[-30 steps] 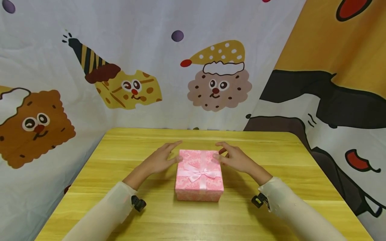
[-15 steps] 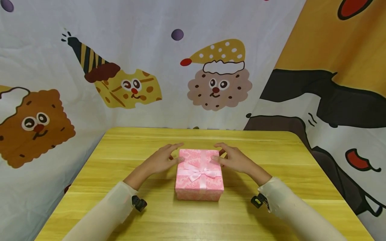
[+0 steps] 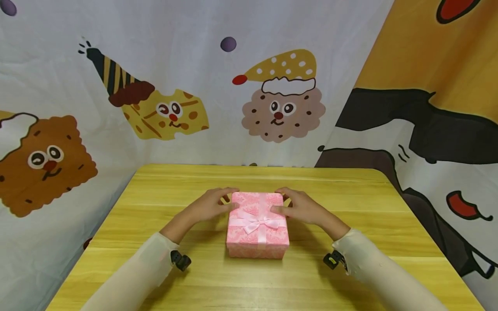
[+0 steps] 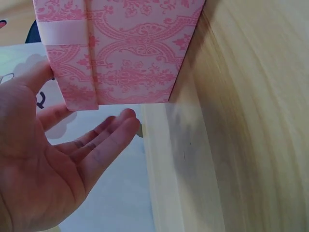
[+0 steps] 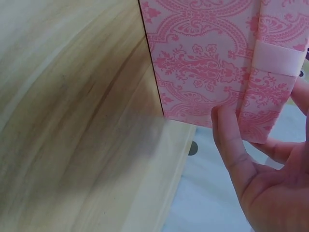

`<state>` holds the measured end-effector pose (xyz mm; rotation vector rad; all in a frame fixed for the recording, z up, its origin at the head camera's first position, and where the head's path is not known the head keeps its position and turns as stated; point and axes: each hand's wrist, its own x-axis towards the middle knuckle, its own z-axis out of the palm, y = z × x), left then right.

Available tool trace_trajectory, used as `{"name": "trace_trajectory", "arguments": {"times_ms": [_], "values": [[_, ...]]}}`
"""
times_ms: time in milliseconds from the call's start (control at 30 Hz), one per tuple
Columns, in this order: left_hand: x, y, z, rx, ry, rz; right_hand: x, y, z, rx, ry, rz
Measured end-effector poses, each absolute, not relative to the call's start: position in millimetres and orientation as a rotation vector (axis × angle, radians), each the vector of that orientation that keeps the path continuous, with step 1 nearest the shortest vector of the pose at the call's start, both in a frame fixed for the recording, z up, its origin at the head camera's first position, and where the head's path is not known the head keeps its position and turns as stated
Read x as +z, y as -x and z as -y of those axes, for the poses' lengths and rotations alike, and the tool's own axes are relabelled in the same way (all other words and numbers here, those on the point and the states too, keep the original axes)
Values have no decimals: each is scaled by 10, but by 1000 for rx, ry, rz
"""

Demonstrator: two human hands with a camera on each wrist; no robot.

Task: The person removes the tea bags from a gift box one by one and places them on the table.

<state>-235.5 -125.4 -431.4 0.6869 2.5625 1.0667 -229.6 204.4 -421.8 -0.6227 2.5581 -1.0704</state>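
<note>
A square pink gift box (image 3: 256,251) stands on the wooden table. Its closed lid (image 3: 246,237) carries a pale ribbon and bow (image 3: 256,223). My left hand (image 3: 206,205) is at the far left corner, thumb on the lid's top and index finger at its back edge. In the left wrist view, the other fingers (image 4: 108,145) reach out beyond the box. At the far right corner, my right hand (image 3: 305,207) holds the lid the same way, thumb on top. One finger (image 5: 231,133) overlaps the patterned side in the right wrist view.
The yellow wood-grain table (image 3: 249,285) extends on all sides of the box. A cloth (image 3: 175,52) printed with cartoon figures hangs behind and beside it. Small black devices (image 3: 180,261) sit at both wrists.
Both hands have drawn in toward the box, fingers curling nearer its back edge and thumbs coming onto the top. The box has stayed in place.
</note>
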Motion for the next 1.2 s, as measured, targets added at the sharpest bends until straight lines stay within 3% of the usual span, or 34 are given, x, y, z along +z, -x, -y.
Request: {"name": "trace_trajectory", "arguments": {"times_ms": [567, 1200], "values": [[-4337, 2325, 1217, 1446, -497, -2165, -4316, 2235, -1955, -1498, 186, -2179], [-4335, 2327, 1202, 1513, -420, -2039, -4367, 2253, -1967, -1572, 141, -2119]]}}
